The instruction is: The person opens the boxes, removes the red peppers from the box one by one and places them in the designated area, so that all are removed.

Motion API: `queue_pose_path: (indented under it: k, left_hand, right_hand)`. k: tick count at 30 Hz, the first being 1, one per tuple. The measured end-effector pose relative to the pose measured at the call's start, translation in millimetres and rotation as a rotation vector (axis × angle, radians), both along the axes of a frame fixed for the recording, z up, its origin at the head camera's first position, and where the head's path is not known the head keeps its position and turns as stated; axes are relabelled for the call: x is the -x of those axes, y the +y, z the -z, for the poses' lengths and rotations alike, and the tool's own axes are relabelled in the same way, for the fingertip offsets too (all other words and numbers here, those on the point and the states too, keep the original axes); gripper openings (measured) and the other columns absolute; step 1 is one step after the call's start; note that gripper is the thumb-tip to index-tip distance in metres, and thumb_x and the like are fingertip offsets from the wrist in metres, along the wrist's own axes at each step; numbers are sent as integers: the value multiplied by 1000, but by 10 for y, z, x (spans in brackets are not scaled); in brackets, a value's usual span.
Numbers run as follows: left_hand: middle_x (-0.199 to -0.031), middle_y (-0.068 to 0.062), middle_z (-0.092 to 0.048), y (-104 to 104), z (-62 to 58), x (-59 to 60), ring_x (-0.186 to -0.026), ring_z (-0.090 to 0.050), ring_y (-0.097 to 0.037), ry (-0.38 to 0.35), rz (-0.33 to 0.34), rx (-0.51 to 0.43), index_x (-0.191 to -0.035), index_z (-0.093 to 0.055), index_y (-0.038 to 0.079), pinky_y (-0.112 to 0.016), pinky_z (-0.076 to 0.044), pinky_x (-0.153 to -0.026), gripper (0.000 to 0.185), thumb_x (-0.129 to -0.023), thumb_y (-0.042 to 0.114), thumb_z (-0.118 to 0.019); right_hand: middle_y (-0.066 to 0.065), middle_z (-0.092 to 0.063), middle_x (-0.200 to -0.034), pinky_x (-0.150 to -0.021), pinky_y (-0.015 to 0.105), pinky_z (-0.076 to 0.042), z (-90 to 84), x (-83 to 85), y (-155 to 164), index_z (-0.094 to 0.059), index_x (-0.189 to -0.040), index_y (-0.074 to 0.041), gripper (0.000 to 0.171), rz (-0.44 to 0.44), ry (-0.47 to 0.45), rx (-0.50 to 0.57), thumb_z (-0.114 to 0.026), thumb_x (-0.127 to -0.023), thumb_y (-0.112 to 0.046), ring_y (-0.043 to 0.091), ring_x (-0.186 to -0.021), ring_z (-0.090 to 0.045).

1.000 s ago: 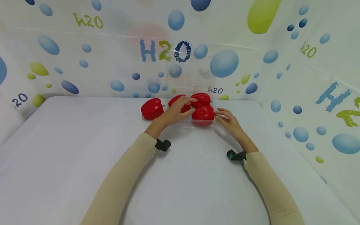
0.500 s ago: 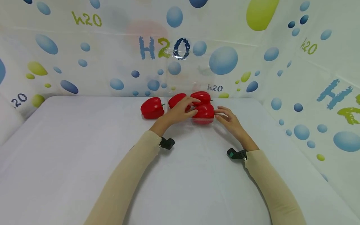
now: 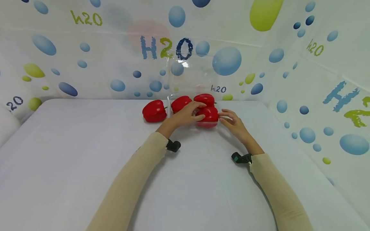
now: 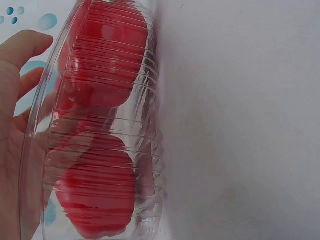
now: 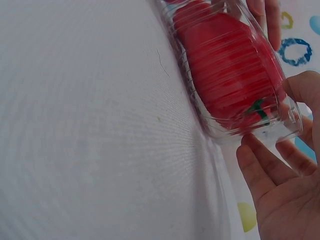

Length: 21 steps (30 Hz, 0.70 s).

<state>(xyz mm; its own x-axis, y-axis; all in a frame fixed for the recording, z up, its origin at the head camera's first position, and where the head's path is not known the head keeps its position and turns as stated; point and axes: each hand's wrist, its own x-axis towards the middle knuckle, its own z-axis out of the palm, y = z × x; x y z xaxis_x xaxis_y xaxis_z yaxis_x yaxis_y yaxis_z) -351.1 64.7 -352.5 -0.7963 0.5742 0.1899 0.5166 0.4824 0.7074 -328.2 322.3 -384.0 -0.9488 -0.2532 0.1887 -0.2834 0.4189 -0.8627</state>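
A clear plastic container [image 5: 210,125] holds 3 red bell peppers. These are the front right pepper [image 3: 210,113], the back right pepper [image 3: 204,98] and the left pepper [image 3: 180,103]. My left hand [image 3: 183,116] reaches over the front rim among them, thumb by the front right pepper. Its upper fingers [image 4: 32,45] hang loosely above the rim in the left wrist view. With my right hand [image 3: 237,128] I hold the container's right end; the thumb [image 5: 305,87] lies at the rim and the fingers against the outer wall.
Another red bell pepper [image 3: 154,111] lies on the table just left of the container. A clear lid [image 3: 185,64] stands upright behind the peppers. The white tablecloth [image 3: 185,186] spreads in front, and a patterned curtain [image 3: 115,54] closes off the back and right side.
My left hand has moved slightly right and its thumb now overlaps the front right pepper. The right hand keeps its place at the container's end. The head view has shifted a little.
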Motion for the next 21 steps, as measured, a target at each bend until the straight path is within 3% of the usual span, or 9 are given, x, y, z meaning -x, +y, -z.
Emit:
queue_pose_path:
  k: [10,16,21]
  left_hand:
    - [-142,-6,-46,6,-6,45,-131,-40,-22,-46,40,50,-145,-41,17,-38,-46,-103,61,-92,28,-68]
    - [-144,-5,-44,31,8,83,-134,-38,-22,-98,35,66,-148,-36,22,-41,-46,-103,67,-91,35,-68]
    - [-150,-5,-39,49,10,109,-139,-33,-24,-135,26,103,-151,-30,25,-45,-43,-105,74,-89,40,-68]
  right_hand:
    - [12,-29,-155,-112,47,-34,4,-5,-2,-54,-134,-1,39,-9,-7,-2,-57,-99,-18,28,-144,-27]
    - [20,-24,-156,-112,52,-30,-15,-7,-11,-50,-135,5,39,-24,-21,8,-54,-100,-10,33,-146,-22]
    - [16,-27,-156,-112,49,-32,-9,-1,-16,-52,-134,3,38,-17,-11,-3,-55,-100,-14,29,-145,-23]
